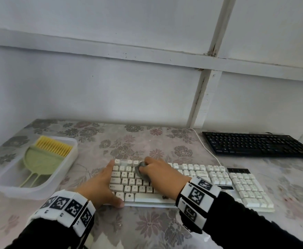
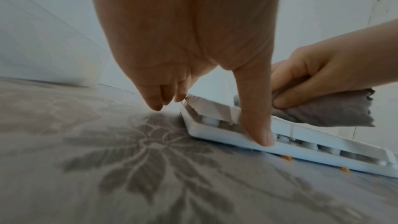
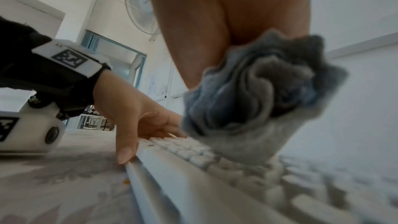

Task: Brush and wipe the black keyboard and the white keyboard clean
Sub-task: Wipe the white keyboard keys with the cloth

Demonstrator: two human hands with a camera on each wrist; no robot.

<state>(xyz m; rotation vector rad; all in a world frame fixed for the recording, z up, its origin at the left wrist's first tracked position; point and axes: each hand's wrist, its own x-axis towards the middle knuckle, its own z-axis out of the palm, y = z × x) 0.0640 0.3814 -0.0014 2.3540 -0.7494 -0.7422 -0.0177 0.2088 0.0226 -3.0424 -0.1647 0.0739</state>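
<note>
The white keyboard (image 1: 218,178) lies across the middle of the floral table. My left hand (image 1: 104,184) braces its left end, with the thumb (image 2: 258,125) on the front edge and straight fingers along the left side. My right hand (image 1: 157,175) grips a bunched grey cloth (image 1: 141,170) and presses it on the upper-left keys. The cloth (image 3: 258,94) hangs from the right hand (image 3: 237,14) onto the keys, and it (image 2: 323,108) also shows above the keyboard's edge (image 2: 215,130). The black keyboard (image 1: 258,144) sits untouched at the far right.
A translucent tray (image 1: 71,159) at the left holds a green dustpan (image 1: 39,162) and a yellow-bristled brush (image 1: 53,145). A white cable (image 1: 209,151) runs from the white keyboard toward the wall. Small orange crumbs (image 2: 287,158) lie by the keyboard's front edge.
</note>
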